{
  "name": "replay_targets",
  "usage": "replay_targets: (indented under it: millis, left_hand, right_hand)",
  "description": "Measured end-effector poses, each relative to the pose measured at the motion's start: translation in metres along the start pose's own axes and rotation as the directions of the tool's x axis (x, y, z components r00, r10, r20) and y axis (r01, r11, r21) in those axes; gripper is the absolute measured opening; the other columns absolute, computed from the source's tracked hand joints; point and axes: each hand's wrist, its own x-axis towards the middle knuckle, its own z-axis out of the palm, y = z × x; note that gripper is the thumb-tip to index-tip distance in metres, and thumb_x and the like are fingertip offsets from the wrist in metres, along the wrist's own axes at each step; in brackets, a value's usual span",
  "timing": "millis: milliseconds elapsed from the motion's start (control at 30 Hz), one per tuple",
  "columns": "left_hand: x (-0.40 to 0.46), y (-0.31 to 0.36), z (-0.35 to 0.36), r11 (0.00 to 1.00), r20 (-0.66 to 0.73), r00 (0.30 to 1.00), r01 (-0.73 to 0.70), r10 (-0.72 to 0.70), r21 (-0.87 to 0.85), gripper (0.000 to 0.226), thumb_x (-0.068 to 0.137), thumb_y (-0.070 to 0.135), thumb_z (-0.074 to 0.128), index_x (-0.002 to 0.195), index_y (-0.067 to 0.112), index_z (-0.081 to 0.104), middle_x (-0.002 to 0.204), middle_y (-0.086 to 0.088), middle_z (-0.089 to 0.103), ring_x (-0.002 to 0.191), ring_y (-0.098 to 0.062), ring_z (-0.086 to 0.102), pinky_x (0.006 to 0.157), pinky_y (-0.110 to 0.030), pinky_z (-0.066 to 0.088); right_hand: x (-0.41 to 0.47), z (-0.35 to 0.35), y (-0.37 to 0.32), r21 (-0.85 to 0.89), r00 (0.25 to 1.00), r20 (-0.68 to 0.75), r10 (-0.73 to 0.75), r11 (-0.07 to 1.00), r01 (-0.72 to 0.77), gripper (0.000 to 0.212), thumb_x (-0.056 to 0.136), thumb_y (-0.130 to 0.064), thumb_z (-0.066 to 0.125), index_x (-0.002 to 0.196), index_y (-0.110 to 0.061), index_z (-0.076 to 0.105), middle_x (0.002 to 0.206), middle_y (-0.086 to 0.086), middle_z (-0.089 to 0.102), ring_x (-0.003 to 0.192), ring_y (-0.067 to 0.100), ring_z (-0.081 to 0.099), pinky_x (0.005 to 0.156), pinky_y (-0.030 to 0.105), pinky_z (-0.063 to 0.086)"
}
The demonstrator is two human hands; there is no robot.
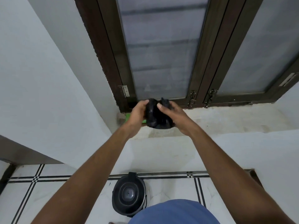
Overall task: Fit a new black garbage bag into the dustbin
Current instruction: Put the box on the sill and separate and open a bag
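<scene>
Presently held: one black garbage bag [155, 115], thin glossy plastic, crumpled into a soft irregular wad, raised between both hands in front of the window sill [226, 117]. Left hand [137, 113]: fingers curled round the wad's left side, thumb on top. Right hand [173, 115]: thumb pressed on the near face, the other fingers wrapped behind, a twisted tuft of plastic sticking up above them.

Beyond the fingertips: window [161, 50], dark brown frame, frosted panes, metal hinge and latches at the bottom rail. Just under the left fingers: a small bright green item [128, 118] on the rough, stained white sill, mostly hidden; kind cannot be told.

Far below the hands, between the forearms: dustbin [129, 194], round, black, smooth plastic, lid closed, standing on white floor tiles [64, 191] with black line borders. Nearest the camera: blue garment [173, 212].
</scene>
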Motion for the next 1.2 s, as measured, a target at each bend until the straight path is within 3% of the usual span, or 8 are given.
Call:
replay_targets:
  millis: [100, 233, 400, 533, 767, 867, 1033, 1200]
  left_hand:
    - [0.009, -0.007, 0.011, 0.996, 0.103, 0.991, 0.084, -0.08, -0.032, 0.067, 0.106, 0.057, 0.035, 0.13, 0.01, 0.076, 0.118, -0.013, 0.078, 0.111, -0.031, 0.07, 0.105, -0.047, 0.05]
    - [0.028, -0.023, 0.002, 0.965, -0.209, 0.975, -0.013, 0.07, 0.263, 0.025, 0.11, 0.025, 0.052, 0.106, 0.016, 0.075, 0.112, -0.007, 0.08, 0.105, -0.028, 0.073, 0.094, -0.041, 0.054]
    - [0.053, -0.045, -0.056, 0.568, -0.197, 0.899, -0.068, 0.392, 0.82, 0.014, 0.101, 0.015, 0.067, 0.106, 0.027, 0.073, 0.125, -0.007, 0.074, 0.119, -0.03, 0.071, 0.098, -0.04, 0.061]
    - [0.066, -0.058, -0.09, 0.237, -0.075, 0.936, -0.009, 0.343, 0.971, 0.049, 0.094, 0.019, 0.075, 0.141, 0.02, 0.062, 0.145, -0.014, 0.056, 0.137, -0.036, 0.052, 0.109, -0.046, 0.051]
    - [0.087, -0.048, -0.087, -0.098, -0.041, 0.979, 0.062, 0.199, 0.993, 0.08, 0.087, 0.013, 0.072, 0.16, 0.024, 0.04, 0.156, -0.007, 0.055, 0.144, -0.034, 0.047, 0.114, -0.047, 0.039]
    - [0.088, -0.032, -0.081, -0.011, -0.031, 0.975, 0.034, 0.219, 0.999, 0.07, 0.082, 0.029, 0.081, 0.147, 0.031, 0.054, 0.137, -0.003, 0.07, 0.131, -0.031, 0.062, 0.109, -0.043, 0.042]
    - [0.078, 0.017, -0.052, 0.545, 0.072, 0.991, -0.122, 0.111, 0.829, 0.042, 0.084, 0.034, 0.092, 0.12, 0.02, 0.075, 0.115, -0.004, 0.08, 0.105, -0.023, 0.078, 0.076, -0.027, 0.057]
    - [0.047, 0.043, -0.042, 0.892, -0.012, 0.986, -0.145, 0.166, 0.428, 0.064, 0.09, 0.071, 0.071, 0.127, 0.019, 0.073, 0.116, -0.005, 0.082, 0.105, -0.025, 0.082, 0.092, -0.047, 0.068]
  right_hand:
    - [0.013, -0.003, 0.02, -0.109, 0.993, -0.108, -0.057, 0.993, 0.045, 0.042, 0.093, -0.034, 0.09, 0.131, -0.022, 0.076, 0.123, -0.003, 0.083, 0.118, 0.019, 0.079, 0.102, 0.036, 0.064]
    - [0.029, -0.027, 0.037, -0.206, 0.939, -0.34, -0.057, 0.978, -0.016, 0.03, 0.099, -0.024, 0.082, 0.127, -0.016, 0.076, 0.119, 0.001, 0.08, 0.118, 0.029, 0.076, 0.104, 0.042, 0.062]
    - [0.053, -0.044, 0.054, -0.576, 0.924, -0.381, -0.043, 0.793, -0.201, 0.067, 0.1, -0.055, 0.075, 0.152, -0.017, 0.055, 0.148, 0.011, 0.064, 0.142, 0.038, 0.057, 0.115, 0.048, 0.049]
    - [0.064, -0.033, 0.081, -0.693, 0.852, -0.513, -0.104, 0.637, -0.339, 0.096, 0.095, -0.062, 0.074, 0.164, -0.007, 0.035, 0.164, 0.02, 0.04, 0.151, 0.045, 0.035, 0.12, 0.058, 0.035]
    - [0.028, -0.014, 0.068, -0.672, 0.711, -0.469, -0.524, 0.734, 0.097, 0.05, 0.096, -0.029, 0.071, 0.142, -0.012, 0.06, 0.143, 0.011, 0.06, 0.137, 0.036, 0.049, 0.113, 0.05, 0.044]
    - [0.028, -0.001, 0.057, -0.782, 0.805, -0.13, -0.578, 0.559, 0.275, 0.056, 0.089, -0.029, 0.075, 0.141, -0.014, 0.064, 0.141, 0.008, 0.065, 0.133, 0.034, 0.054, 0.113, 0.054, 0.048]
    - [0.042, 0.023, 0.037, -0.854, 0.909, 0.174, -0.378, 0.402, 0.33, 0.094, 0.086, -0.048, 0.085, 0.167, -0.024, 0.042, 0.165, 0.005, 0.053, 0.145, 0.034, 0.046, 0.115, 0.052, 0.041]
    - [0.055, 0.036, 0.026, -0.441, 0.955, -0.078, -0.285, 0.869, 0.223, 0.057, 0.093, -0.032, 0.088, 0.145, -0.022, 0.064, 0.123, -0.01, 0.076, 0.106, 0.001, 0.071, 0.086, 0.016, 0.055]
